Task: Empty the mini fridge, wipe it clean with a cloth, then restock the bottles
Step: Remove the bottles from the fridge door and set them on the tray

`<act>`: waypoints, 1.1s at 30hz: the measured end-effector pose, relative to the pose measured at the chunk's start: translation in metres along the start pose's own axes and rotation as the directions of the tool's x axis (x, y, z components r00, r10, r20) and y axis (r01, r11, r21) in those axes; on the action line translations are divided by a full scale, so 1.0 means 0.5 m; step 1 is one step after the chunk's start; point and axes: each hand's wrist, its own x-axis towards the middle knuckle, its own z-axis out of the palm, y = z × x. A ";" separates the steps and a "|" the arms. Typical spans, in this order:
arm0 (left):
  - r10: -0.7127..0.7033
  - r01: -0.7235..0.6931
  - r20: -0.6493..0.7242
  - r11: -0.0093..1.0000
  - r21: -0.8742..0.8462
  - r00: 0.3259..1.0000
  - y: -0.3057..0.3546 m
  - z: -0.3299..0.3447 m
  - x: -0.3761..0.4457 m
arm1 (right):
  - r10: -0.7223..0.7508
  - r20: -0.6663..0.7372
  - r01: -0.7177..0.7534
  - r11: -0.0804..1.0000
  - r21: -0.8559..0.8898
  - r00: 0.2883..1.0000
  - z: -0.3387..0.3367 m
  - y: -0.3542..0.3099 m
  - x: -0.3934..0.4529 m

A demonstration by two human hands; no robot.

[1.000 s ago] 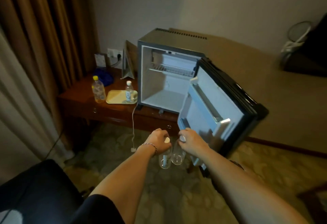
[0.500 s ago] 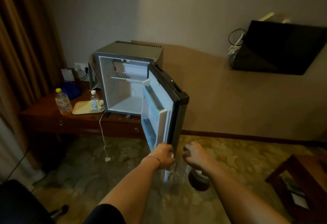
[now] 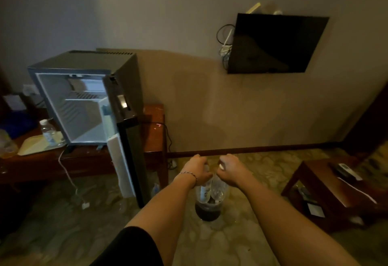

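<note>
Both hands out front, each grip closed round a clear bottle by the neck: left hand (image 3: 196,170) w/ the labelled bottle (image 3: 203,190), right hand (image 3: 230,169) w/ the plain bottle (image 3: 218,190). Held low, right over a dark bin (image 3: 207,211) on the floor, prob. to dump them. Mini fridge (image 3: 84,106) on the bench (image 3: 153,131) stands open, cabinet bare. Vs half a sec ago: view swung right, fridge now well left, bottles carried away from the door toward the bin.
</note>
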 end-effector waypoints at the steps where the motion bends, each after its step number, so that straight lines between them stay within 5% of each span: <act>1: 0.009 -0.009 0.011 1.000 0.007 1.000 0.012 0.008 0.021 | 0.009 -0.004 -0.009 1.000 0.012 1.000 -0.003 0.021 0.011; 13: 0.098 -0.115 0.118 0.982 0.148 0.988 0.075 0.059 0.381 | 0.061 -0.015 -0.061 0.998 0.022 0.998 -0.011 0.217 0.271; 22: 0.009 -0.017 0.065 0.993 0.118 0.998 0.024 0.109 0.569 | 0.029 0.024 -0.029 0.999 0.019 0.999 0.034 0.308 0.487; 33: -0.196 0.195 0.125 0.981 0.019 0.973 -0.214 0.438 0.766 | -0.046 0.228 0.031 0.997 0.067 0.973 0.429 0.509 0.718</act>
